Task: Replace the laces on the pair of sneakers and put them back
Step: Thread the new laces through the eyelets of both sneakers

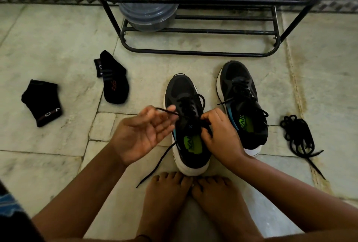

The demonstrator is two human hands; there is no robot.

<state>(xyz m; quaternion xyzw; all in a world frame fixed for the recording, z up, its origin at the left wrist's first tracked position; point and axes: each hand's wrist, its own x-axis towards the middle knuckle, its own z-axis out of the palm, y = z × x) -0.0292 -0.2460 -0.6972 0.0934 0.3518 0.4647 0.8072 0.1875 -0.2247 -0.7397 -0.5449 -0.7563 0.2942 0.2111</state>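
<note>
Head view: left hand (143, 131) spread under lace (166, 111); right hand (219, 133) pinches it.

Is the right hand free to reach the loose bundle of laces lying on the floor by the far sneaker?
Probably not yet: the right hand pinches the lace on the near sneaker. The lace bundle lies uncovered on that side.

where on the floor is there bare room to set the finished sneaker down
Bare floor lies between the near sneaker and the socks, and right of the far sneaker above the loose laces. The rack's lower bars right of the tub are free. It is crowded around both hands and the feet.
</note>
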